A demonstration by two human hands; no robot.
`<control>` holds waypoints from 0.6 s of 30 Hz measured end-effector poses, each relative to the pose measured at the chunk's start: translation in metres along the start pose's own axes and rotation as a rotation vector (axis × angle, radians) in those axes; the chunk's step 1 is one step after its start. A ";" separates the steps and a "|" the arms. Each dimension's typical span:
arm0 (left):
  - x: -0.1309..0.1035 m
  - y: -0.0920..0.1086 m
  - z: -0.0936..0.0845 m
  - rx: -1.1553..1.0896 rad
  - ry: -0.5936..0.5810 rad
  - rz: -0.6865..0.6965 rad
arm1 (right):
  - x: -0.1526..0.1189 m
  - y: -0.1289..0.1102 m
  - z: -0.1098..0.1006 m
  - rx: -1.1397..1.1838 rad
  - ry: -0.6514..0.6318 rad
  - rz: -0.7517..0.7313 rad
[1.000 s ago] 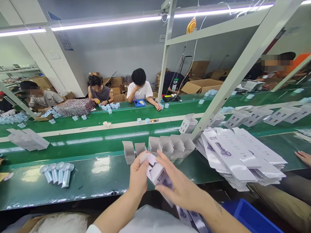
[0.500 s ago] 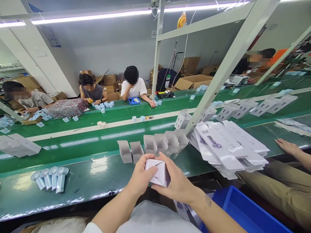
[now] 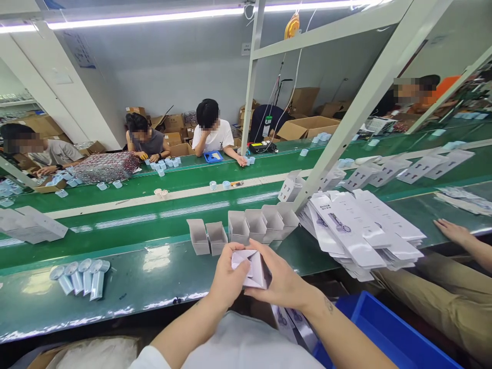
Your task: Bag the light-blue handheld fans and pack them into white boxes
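Observation:
Both my hands grip one small white carton (image 3: 258, 275) just past the table's near edge. My left hand (image 3: 226, 277) wraps its left side, with the thumb pressing on the folded flaps at the end facing me. Around the right side curl the fingers of my right hand (image 3: 279, 274), its thumb below the flaps. Beyond the hands stand several open white cartons (image 3: 237, 228) in a row. To their right lies a pile of flat printed cartons (image 3: 357, 230).
Several pale-blue wrapped items (image 3: 86, 277) lie at left on the green table (image 3: 154, 287). A blue bin (image 3: 392, 333) sits below at right, beside another person's legs and hand (image 3: 453, 230). A white slanted post (image 3: 346, 118) rises behind the pile. Co-workers sit across the belt.
The flaps under my left thumb have been pushed inward at the carton's end. Both hands keep hold of the carton and have shifted very slightly right.

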State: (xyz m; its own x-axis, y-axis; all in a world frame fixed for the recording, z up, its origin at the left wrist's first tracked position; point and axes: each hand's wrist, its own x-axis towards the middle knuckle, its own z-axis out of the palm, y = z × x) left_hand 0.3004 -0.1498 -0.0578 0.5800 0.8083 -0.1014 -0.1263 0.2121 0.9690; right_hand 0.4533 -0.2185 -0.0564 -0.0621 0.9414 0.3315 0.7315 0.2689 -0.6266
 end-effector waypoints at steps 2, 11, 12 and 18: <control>-0.001 -0.001 -0.002 0.039 -0.034 -0.001 | -0.001 -0.001 -0.001 -0.005 -0.010 0.012; -0.002 0.003 -0.008 0.126 -0.104 0.065 | -0.005 -0.007 -0.001 0.086 0.018 0.104; -0.001 0.004 -0.008 0.087 -0.119 0.055 | -0.005 -0.007 -0.002 0.087 0.027 0.098; 0.000 0.003 0.000 -0.477 -0.066 -0.084 | -0.006 -0.016 -0.001 0.046 0.010 -0.020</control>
State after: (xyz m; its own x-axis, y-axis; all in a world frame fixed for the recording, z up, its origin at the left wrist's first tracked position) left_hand 0.3006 -0.1491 -0.0544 0.6518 0.7443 -0.1456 -0.4225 0.5158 0.7453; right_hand 0.4432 -0.2285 -0.0476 -0.0694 0.9339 0.3507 0.6981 0.2966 -0.6516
